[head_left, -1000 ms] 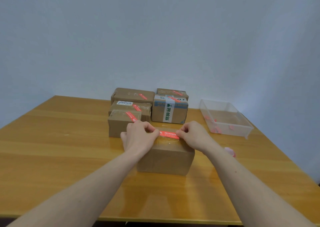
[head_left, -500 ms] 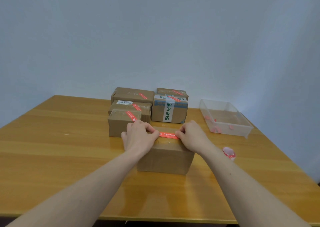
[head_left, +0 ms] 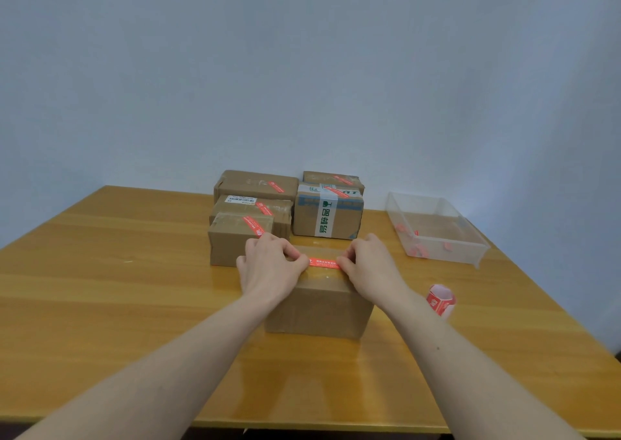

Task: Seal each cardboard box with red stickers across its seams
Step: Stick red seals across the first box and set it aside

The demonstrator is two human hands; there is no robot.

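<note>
A plain cardboard box [head_left: 319,308] stands on the wooden table [head_left: 100,288] right in front of me. A red sticker [head_left: 323,262] with white print lies across the box's top. My left hand [head_left: 268,266] pinches the sticker's left end with curled fingers. My right hand [head_left: 366,264] pinches its right end the same way. Both hands rest on the top of the box. A roll of red stickers [head_left: 441,300] sits on the table to the right of the box.
Several cardboard boxes with red stickers on top are stacked behind, among them a small box [head_left: 232,241] and a box with green-printed tape [head_left: 327,216]. A clear plastic tray [head_left: 437,229] with red scraps stands at the right. The table's front edge is close.
The hands have drawn a little closer along the sticker. The sticker roll has come fully into view beside my right forearm.
</note>
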